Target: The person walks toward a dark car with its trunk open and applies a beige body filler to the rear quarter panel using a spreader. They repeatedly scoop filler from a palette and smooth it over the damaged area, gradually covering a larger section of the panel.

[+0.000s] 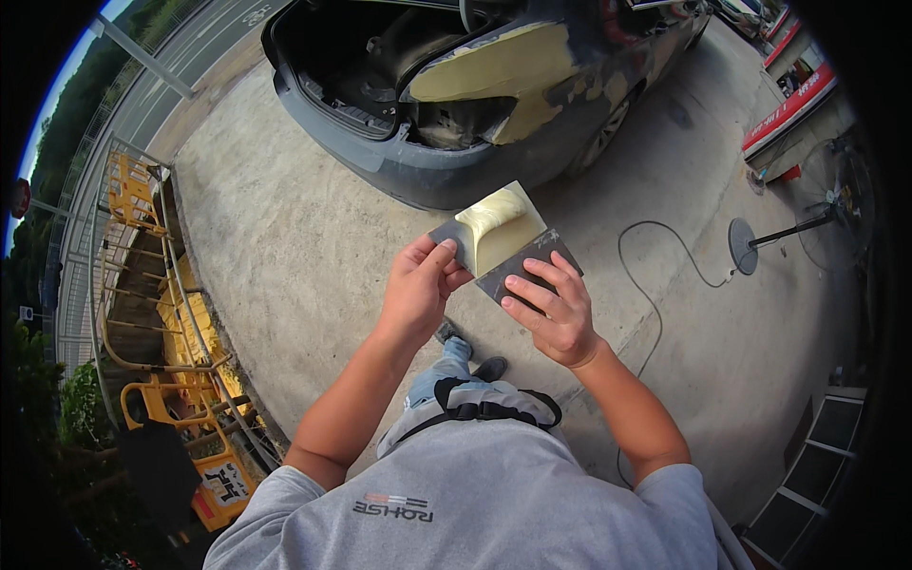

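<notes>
So the grip was busy on both sides: left hand (418,294) and right hand (562,318) each clamped on something flat. Grey car (522,152) sat ahead. Near its bumper, the left held a plate (457,231), the right a dark scraper (518,258) against its edge. Creamy-yellow putty (499,214) sat on the plate.

1. One grey, putty-patched metal car (503,163) is standing.
2. Two bare hands (418,287) (562,318) are holding two flat, grey rectangular plates (465,245) (513,272) before the car.
3. One dark, round-caged fan (836,198) is standing right of the car.
</notes>
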`<control>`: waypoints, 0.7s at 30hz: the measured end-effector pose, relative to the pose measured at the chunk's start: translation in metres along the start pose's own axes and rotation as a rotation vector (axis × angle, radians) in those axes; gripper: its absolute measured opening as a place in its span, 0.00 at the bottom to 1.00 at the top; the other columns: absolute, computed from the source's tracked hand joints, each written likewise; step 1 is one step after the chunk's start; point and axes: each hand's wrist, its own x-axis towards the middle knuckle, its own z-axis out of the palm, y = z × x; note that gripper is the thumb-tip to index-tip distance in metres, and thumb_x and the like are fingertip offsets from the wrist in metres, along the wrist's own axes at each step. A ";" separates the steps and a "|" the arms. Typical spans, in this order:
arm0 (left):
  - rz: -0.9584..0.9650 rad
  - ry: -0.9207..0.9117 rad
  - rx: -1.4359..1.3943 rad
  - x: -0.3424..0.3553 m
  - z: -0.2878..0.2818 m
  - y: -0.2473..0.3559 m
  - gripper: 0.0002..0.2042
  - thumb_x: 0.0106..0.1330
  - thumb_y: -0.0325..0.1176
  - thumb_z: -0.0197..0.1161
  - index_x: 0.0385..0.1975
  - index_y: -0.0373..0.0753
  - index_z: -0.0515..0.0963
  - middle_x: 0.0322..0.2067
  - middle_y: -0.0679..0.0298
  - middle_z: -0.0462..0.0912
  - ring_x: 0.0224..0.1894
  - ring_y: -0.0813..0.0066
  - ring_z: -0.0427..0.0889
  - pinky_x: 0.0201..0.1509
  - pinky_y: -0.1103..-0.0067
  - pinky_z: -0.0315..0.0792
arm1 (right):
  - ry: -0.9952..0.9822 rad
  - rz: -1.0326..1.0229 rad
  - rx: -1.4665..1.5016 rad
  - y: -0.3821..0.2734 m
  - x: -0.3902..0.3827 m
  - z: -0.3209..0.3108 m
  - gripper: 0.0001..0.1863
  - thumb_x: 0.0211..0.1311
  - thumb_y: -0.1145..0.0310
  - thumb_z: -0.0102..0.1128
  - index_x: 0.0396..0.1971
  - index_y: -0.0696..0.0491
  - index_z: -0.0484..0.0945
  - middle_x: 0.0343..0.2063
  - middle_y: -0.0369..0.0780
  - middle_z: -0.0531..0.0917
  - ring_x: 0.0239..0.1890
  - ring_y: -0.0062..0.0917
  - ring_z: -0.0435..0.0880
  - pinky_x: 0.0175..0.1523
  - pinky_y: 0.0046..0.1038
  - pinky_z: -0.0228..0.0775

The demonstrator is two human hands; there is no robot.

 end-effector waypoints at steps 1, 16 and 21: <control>0.019 -0.002 0.020 0.000 -0.002 -0.001 0.11 0.77 0.29 0.54 0.51 0.30 0.78 0.39 0.62 0.86 0.38 0.76 0.87 0.49 0.78 0.83 | 0.039 0.042 0.062 0.000 -0.002 0.000 0.13 0.59 0.75 0.60 0.43 0.52 0.86 0.53 0.39 0.84 0.55 0.40 0.82 0.64 0.44 0.71; 0.255 -0.216 0.592 -0.009 -0.018 -0.003 0.15 0.78 0.30 0.56 0.58 0.29 0.78 0.41 0.65 0.85 0.42 0.81 0.80 0.48 0.80 0.76 | 0.349 1.098 1.019 0.034 0.023 -0.008 0.11 0.75 0.74 0.46 0.50 0.59 0.76 0.44 0.37 0.84 0.46 0.17 0.80 0.56 0.24 0.73; 0.264 -0.204 0.634 -0.009 -0.014 -0.026 0.17 0.78 0.29 0.56 0.61 0.30 0.77 0.43 0.64 0.86 0.45 0.80 0.79 0.52 0.80 0.75 | 0.469 1.139 1.128 0.004 0.014 0.020 0.13 0.75 0.74 0.45 0.53 0.59 0.75 0.47 0.38 0.83 0.49 0.19 0.80 0.58 0.25 0.72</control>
